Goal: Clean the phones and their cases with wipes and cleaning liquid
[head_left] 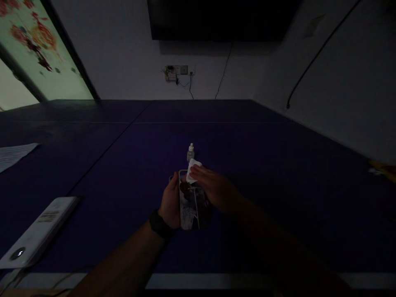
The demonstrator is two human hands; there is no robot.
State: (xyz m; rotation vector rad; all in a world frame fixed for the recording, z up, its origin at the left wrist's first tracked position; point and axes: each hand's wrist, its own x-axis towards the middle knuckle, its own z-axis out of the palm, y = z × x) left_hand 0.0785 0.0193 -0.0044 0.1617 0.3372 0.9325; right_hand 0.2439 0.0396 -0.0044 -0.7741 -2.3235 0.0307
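My left hand [170, 206], with a dark band on its wrist, grips a phone case [188, 212] with a dark-and-pale printed picture. The case is held up in front of me, its printed side towards me. My right hand [216, 187] presses a folded white wipe [193, 170] against the upper part of the case, the fingers lying over the wipe. Just beyond stands a small clear bottle [190, 155] with a white tip, upright on the table. A small edge of something pale shows behind my left thumb; I cannot make out what it is.
The dark blue table [272, 148] has a seam on the left. A white power bank [40, 231] with a cable lies at the near left, a printed sheet [15, 154] farther back. Wall sockets [179, 70] and a dark screen [222, 18] are on the far wall. The room is dim.
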